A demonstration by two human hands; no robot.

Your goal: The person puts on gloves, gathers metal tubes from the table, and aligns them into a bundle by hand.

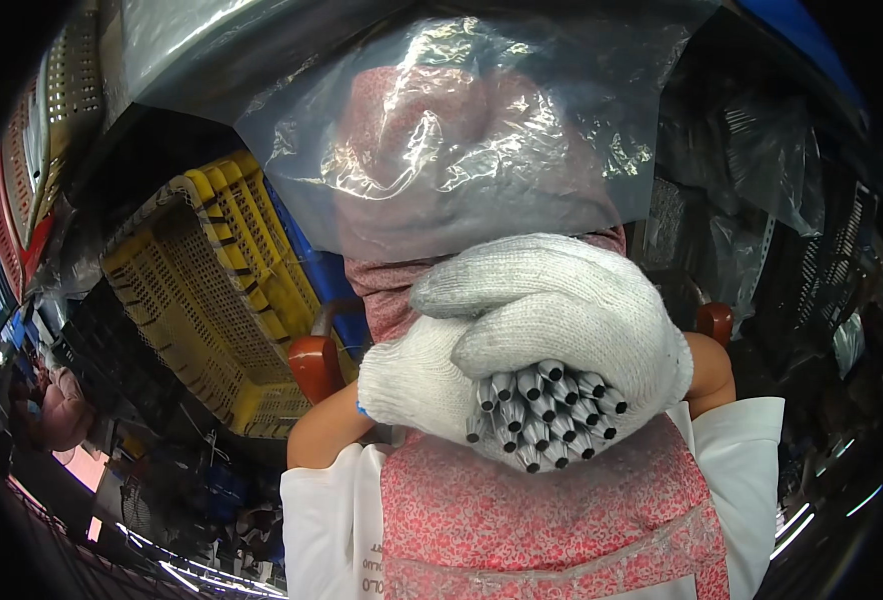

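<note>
Both my hands wear white knit gloves and are closed together around a bundle of slim metal tubes. The tubes have tapered silver ends with dark tips, packed side by side and facing up toward me. My left hand comes in from the left and wraps the bundle from below; most of its fingers are hidden. Over it lies my right hand, its greyed fingers stretched leftward across the left glove and curled round the far side of the tubes. The far length of the tubes is hidden.
A clear plastic sheet drapes over my lap beyond the hands. Left of me stands a yellow perforated crate, with blue plastic beside it. Brown chair armrests flank me. Crumpled clear bags lie at the right.
</note>
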